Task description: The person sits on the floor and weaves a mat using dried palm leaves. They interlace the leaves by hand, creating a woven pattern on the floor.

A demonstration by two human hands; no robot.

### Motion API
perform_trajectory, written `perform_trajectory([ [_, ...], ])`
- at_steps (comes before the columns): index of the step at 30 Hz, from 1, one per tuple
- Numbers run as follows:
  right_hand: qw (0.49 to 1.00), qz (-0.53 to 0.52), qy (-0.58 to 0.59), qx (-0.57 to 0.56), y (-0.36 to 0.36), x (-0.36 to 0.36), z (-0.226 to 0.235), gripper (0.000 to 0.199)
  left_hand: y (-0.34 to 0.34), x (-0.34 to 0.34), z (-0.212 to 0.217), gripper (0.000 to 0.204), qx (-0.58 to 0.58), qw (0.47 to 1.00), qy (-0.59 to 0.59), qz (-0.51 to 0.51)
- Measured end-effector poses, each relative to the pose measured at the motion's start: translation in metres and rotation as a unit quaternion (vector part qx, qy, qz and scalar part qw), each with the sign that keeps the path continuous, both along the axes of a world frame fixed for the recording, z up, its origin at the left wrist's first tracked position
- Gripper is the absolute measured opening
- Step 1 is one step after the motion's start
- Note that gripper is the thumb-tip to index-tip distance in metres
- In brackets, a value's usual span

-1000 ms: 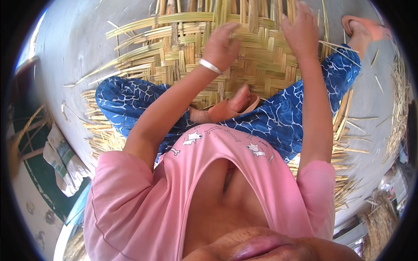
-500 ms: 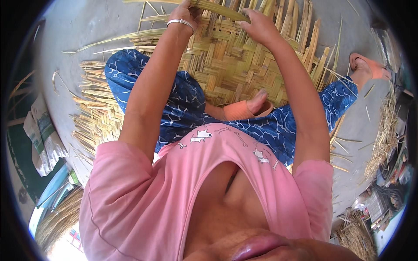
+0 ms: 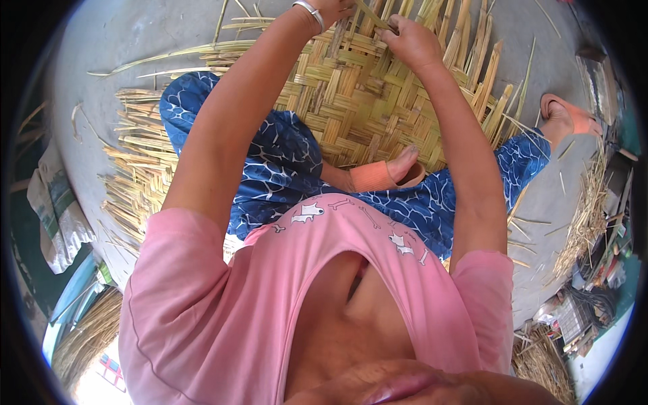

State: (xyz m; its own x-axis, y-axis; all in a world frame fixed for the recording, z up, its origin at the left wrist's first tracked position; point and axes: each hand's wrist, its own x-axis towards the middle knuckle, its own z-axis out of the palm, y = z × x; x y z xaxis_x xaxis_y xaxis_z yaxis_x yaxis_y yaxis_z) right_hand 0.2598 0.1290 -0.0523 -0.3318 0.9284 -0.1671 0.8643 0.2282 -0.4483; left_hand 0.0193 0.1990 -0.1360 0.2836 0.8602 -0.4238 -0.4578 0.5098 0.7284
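Observation:
A mat of flat, yellow-green split cane strips in a slanting weave lies on the floor before me, with loose strip ends fanning out along its far and right edges. Over its far part, my right hand pinches a greenish cane strip between thumb and fingers. My left hand, wearing a silver bangle at the wrist, is closed at the strip's other end; the picture's top edge cuts off part of this hand. The strip slants between the two hands.
My foot in an orange slipper rests on the mat's near edge; the other slipper is at the far right. More woven cane spreads left of my knee. Straw and clutter lie along the right, a pale sack at left.
My left hand has moved right and farther away, toward the top edge. The strip has swung from nearly level to a steeper slant. My right hand has shifted slightly right and nearer.

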Motion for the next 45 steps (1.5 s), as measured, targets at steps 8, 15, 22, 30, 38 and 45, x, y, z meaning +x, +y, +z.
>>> perform_trajectory([
  [8,0.992,-0.111,0.029,0.05,-0.011,0.0,-0.003,0.04,-0.002,0.043,0.028,0.075,0.116,0.934,0.326,-0.087],
  [15,0.978,-0.159,0.092,0.099,0.006,0.015,-0.056,0.056,0.018,0.03,0.015,0.06,0.006,0.965,0.211,-0.156],
  [22,0.997,-0.052,0.059,-0.012,0.001,0.016,-0.047,0.057,-0.029,0.048,0.075,0.056,0.043,0.989,0.114,-0.082],
  [30,0.989,-0.019,0.129,-0.07,0.005,0.022,-0.041,0.048,-0.053,0.007,0.042,0.022,0.069,0.979,0.093,0.167],
  [38,0.96,-0.017,0.269,-0.076,0.004,0.026,-0.077,0.047,-0.12,-0.004,0.047,0.038,0.082,0.961,0.172,0.198],
  [45,0.946,-0.072,0.316,0.028,-0.054,0.036,-0.043,0.034,-0.106,-0.017,0.084,0.043,0.178,0.781,0.595,-0.064],
])
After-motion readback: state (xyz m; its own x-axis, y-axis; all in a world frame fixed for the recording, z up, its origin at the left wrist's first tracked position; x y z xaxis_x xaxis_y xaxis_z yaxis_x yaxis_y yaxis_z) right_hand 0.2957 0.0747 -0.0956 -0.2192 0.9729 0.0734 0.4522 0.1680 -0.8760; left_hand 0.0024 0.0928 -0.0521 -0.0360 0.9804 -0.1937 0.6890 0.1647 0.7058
